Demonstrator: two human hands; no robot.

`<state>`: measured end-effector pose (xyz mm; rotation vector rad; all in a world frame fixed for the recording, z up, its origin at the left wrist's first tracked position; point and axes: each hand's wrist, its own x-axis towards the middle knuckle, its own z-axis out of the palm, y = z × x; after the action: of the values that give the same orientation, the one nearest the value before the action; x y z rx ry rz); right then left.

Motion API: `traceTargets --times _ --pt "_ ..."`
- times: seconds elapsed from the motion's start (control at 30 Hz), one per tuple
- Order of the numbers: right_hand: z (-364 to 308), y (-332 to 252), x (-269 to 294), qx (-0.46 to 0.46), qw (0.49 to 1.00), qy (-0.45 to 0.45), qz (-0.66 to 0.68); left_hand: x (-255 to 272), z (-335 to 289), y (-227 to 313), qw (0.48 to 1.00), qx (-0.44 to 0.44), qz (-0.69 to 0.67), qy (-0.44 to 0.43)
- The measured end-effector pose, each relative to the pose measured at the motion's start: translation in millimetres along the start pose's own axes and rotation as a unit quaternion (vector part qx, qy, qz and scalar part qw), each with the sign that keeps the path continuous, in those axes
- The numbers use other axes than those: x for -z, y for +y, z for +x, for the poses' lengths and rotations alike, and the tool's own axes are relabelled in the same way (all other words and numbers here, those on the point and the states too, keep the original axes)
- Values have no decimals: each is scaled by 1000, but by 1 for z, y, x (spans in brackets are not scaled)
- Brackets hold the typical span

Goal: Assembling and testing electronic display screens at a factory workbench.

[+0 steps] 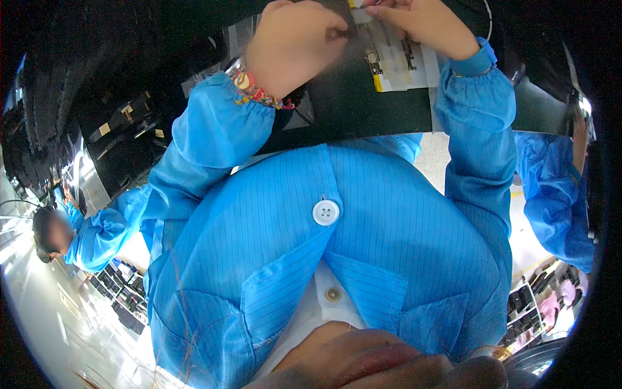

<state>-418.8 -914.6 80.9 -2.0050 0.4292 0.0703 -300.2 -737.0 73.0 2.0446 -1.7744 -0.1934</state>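
Observation:
My left hand [295,48] is curled closed above the dark green work surface, at the top of the view. A dark spot shows between its thumb and fingers; I cannot make out what it is. To its right lies a pale flat sheet [414,79] with a yellow edge, carrying small circuit boards [374,63]. My right hand [433,24] hangs over the sheet's far end. Its thumb and fingertips are pinched together near the upper edge of the view, and whatever they hold is too small to name.
The dark green mat [363,120] reaches to the table's front edge, close to my body. A white cable [490,19] curves beyond my right hand. Clear plastic film [236,39] lies by my left hand. People in blue sleeves [107,236] [551,194] sit on both sides.

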Motion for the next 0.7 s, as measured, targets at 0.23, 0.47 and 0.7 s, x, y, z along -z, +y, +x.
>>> traceTargets --times 0.23,0.47,0.7 --pt "0 4 1 19 999 8 -31 1 -1 7 999 -7 49 7" --pt "0 5 0 23 999 10 -37 -2 -1 5 998 -12 64 12" --pt "-1 0 1 0 1000 3 -23 -3 0 4 998 -16 68 -1"
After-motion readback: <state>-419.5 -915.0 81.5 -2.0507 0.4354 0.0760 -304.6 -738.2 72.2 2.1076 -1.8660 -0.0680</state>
